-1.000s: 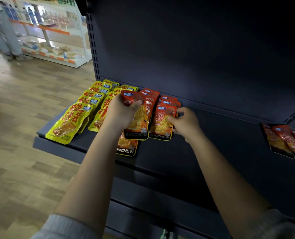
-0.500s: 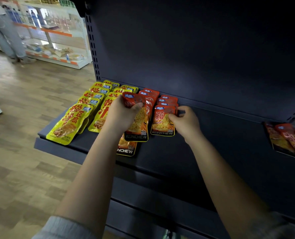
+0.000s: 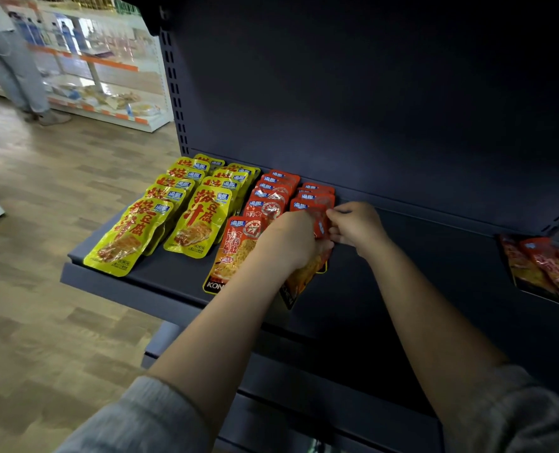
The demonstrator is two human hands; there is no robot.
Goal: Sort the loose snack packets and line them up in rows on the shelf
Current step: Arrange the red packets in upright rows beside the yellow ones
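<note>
Dark steel: we lean over a navy shelf [image 3: 147, 273], its deck in shadow under a tall back panel [image 3: 402, 93].
Yellow packets: two overlapping rows [image 3: 160, 217] run from the shelf's back left corner toward its front edge.
Red packets: two more rows [image 3: 281, 188] stand just right of the yellow ones, starting at the back edge.
Front red packet: one [image 3: 235, 250] lies flat nearest the front edge, partly under our left wrist.
Left hand: our left hand [image 3: 288, 240] rests, fingers curled, over a small bunch of red packets [image 3: 304, 276] that juts toward the front edge; we cannot tell how many it holds.
Right hand: our right hand [image 3: 356, 223] pinches the top of a red packet [image 3: 319, 214] between thumb and fingertips, at the near end of the right-hand red row.
Loose packets: a few red ones [image 3: 539, 266] lie unsorted by the shelf's right edge, well apart from the rows.
Background: another person [image 3: 13, 60] stands by a white display rack [image 3: 108, 67] on a wood-look floor [image 3: 42, 289].
</note>
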